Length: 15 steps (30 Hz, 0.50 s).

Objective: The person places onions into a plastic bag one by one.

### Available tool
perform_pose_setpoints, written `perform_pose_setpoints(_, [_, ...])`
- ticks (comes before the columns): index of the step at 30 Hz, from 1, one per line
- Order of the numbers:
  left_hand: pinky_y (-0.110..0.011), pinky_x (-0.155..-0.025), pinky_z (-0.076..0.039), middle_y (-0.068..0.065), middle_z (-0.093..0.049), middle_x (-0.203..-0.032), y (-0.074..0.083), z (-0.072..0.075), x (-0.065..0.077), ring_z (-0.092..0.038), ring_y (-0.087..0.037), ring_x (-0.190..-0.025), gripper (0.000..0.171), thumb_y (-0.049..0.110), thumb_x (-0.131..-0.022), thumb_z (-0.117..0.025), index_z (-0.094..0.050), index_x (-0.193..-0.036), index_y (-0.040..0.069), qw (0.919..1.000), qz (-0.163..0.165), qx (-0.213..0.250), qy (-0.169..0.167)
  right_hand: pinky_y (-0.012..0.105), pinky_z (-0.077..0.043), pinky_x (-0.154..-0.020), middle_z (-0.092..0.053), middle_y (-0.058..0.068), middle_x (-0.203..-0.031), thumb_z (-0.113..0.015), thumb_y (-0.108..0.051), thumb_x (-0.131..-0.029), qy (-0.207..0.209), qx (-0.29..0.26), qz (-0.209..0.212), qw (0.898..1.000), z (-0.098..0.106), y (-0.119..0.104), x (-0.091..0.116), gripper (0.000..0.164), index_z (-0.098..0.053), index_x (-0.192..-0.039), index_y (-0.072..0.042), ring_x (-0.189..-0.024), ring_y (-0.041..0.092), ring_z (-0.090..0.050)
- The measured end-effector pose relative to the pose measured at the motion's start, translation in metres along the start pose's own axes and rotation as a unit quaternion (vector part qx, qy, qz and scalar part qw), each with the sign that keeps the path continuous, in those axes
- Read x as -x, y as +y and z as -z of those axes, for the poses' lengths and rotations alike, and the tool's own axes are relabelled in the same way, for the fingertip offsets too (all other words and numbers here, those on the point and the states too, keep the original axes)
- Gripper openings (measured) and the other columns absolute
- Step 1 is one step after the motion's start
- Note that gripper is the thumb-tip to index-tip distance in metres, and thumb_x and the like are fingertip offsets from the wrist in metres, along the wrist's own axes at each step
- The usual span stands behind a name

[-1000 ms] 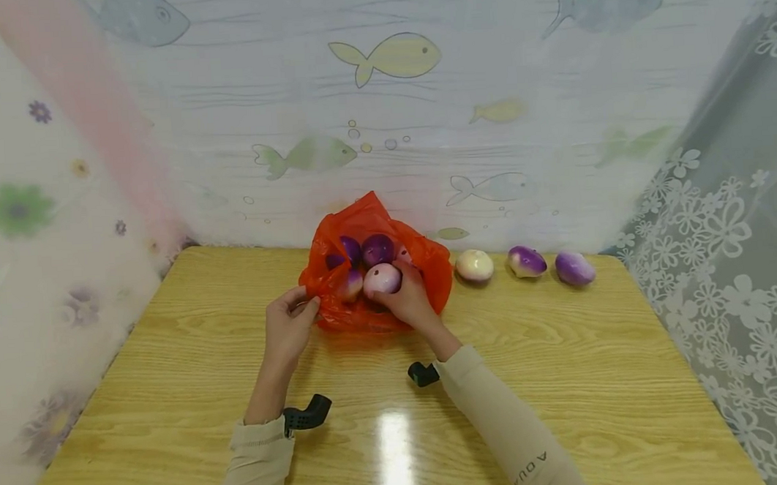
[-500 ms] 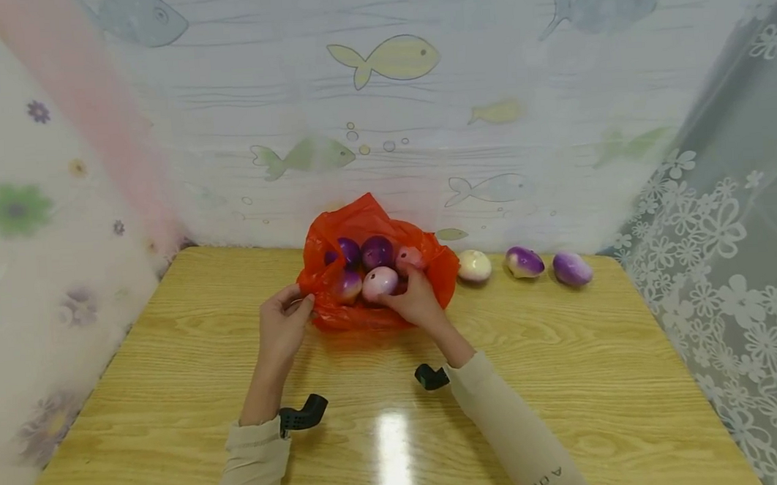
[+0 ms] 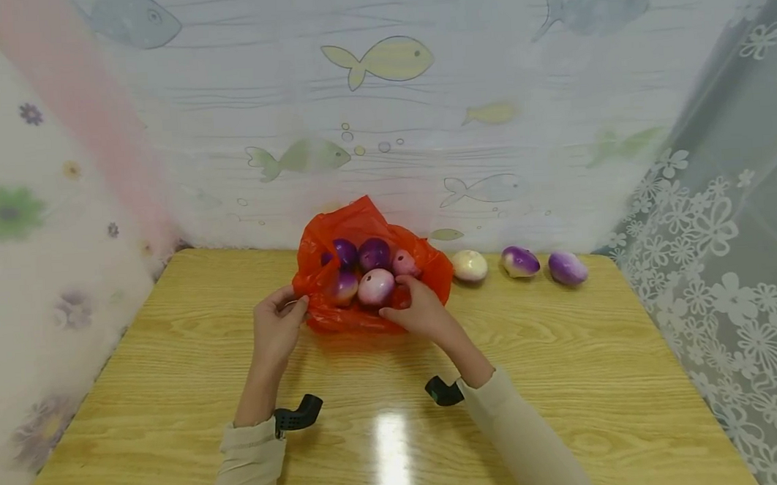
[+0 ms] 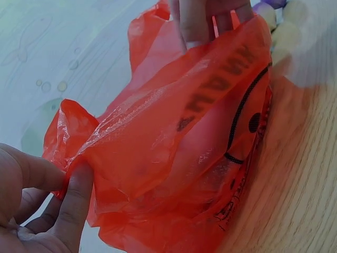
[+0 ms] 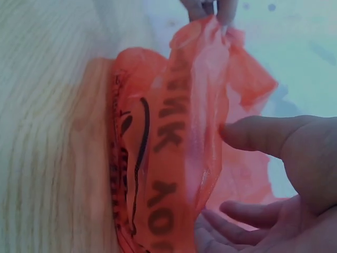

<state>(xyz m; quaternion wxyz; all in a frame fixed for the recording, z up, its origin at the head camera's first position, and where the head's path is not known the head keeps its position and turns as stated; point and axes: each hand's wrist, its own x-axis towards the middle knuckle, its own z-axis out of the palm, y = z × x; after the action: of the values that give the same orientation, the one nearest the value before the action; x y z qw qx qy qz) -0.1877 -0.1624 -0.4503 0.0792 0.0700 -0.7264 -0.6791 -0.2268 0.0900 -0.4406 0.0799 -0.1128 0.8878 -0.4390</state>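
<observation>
A red plastic bag [image 3: 364, 216] with black print lies with its mouth wide at the back middle of the table. Inside it sit several round purple, pink and white vegetables that look like turnips, a pinkish-white one [image 3: 376, 287] at the front. My left hand [image 3: 277, 332] pinches the bag's left edge between thumb and fingers; in the left wrist view the bunched plastic [image 4: 73, 137] shows at the fingertips. At the right side of the mouth is my right hand [image 3: 427, 314], thumb and fingers spread apart, holding nothing. The right wrist view shows its thumb right at the bag's rim.
Right of the bag, three more such vegetables stand in a row: a cream one [image 3: 470, 267], a purple-and-white one [image 3: 520, 262] and a purple one [image 3: 568, 269]. Patterned curtains [image 3: 381, 111] hang close behind the wooden table [image 3: 539, 352].
My right hand has let go of the pinkish-white vegetable in the bag and drawn slightly back to the right. My left hand stays pinching the bag's edge.
</observation>
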Motion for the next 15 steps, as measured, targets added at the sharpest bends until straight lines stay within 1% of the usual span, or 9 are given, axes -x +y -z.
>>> perform_pose_setpoints(4, [-0.022, -0.083, -0.059, -0.022, -0.06, -0.123, 0.001, 0.0, 0.0, -0.066, -0.003, -0.088, 0.029, 0.005, -0.103, -0.058, -0.061, -0.129, -0.006, 1.0, 0.006, 0.0, 0.001, 0.043, -0.057, -0.094, -0.059, 0.02, -0.137, -0.076, -0.02, -0.091, 0.02, -0.045, 0.028, 0.998, 0.003, -0.002, 0.01, 0.062, -0.05, -0.144, 0.001, -0.108, 0.033, -0.064])
perform_pose_setpoints(7, [-0.02, -0.082, -0.059, -0.022, -0.06, -0.123, 0.002, 0.0, 0.0, -0.066, -0.002, -0.088, 0.03, 0.006, -0.103, -0.057, -0.061, -0.13, -0.007, 1.0, 0.007, -0.001, 0.003, 0.04, -0.06, -0.089, -0.061, 0.02, -0.134, -0.074, -0.014, -0.092, 0.032, -0.088, 0.059, 0.994, 0.008, -0.003, 0.017, 0.055, -0.054, -0.141, 0.0, -0.105, 0.031, -0.065])
perform_pose_setpoints(11, [-0.018, -0.081, -0.058, -0.022, -0.06, -0.122, 0.002, 0.0, 0.0, -0.066, -0.001, -0.088, 0.029, 0.005, -0.103, -0.056, -0.061, -0.129, -0.007, 1.0, 0.004, -0.003, 0.002, 0.041, -0.059, -0.093, -0.061, 0.018, -0.132, -0.072, -0.009, -0.094, 0.041, -0.143, 0.086, 0.985, 0.017, -0.005, 0.024, 0.048, -0.056, -0.138, -0.001, -0.108, 0.031, -0.064])
perform_pose_setpoints(14, [-0.018, -0.08, -0.058, -0.023, -0.06, -0.122, 0.002, 0.0, 0.0, -0.067, -0.001, -0.088, 0.029, 0.005, -0.103, -0.056, -0.061, -0.129, -0.008, 1.0, 0.003, -0.001, 0.001, 0.044, -0.056, -0.098, -0.06, 0.015, -0.136, -0.071, -0.009, -0.095, 0.055, -0.171, 0.096, 0.979, 0.025, -0.004, 0.029, 0.047, -0.056, -0.139, -0.001, -0.112, 0.031, -0.063])
perform_pose_setpoints(15, [-0.017, -0.08, -0.058, -0.023, -0.06, -0.123, 0.002, 0.0, 0.0, -0.067, -0.001, -0.088, 0.029, 0.005, -0.103, -0.056, -0.061, -0.129, -0.008, 1.0, 0.004, -0.001, 0.001, 0.043, -0.056, -0.098, -0.059, 0.014, -0.137, -0.071, -0.009, -0.096, 0.062, -0.178, 0.098, 0.977, 0.028, -0.002, 0.03, 0.047, -0.056, -0.14, -0.002, -0.112, 0.03, -0.063])
